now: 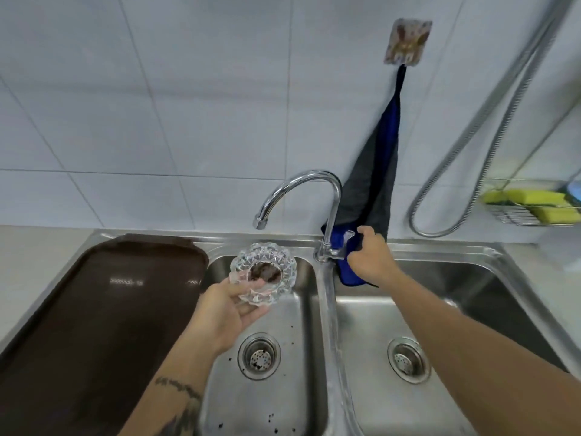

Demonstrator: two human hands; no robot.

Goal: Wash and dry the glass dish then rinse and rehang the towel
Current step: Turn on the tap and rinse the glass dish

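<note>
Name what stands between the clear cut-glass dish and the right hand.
Head view: the curved chrome tap stands between the clear cut-glass dish and the right hand, rising from the steel sink divider.

One glass dish [278,258], one towel [382,158], one tap [301,180], two basins [298,316], two drains [258,356], one tray [94,309].

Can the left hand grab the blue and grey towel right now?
Probably not: the left hand is busy holding the clear cut-glass dish, and the curved chrome tap and right hand sit before the blue and grey hanging towel.
</note>
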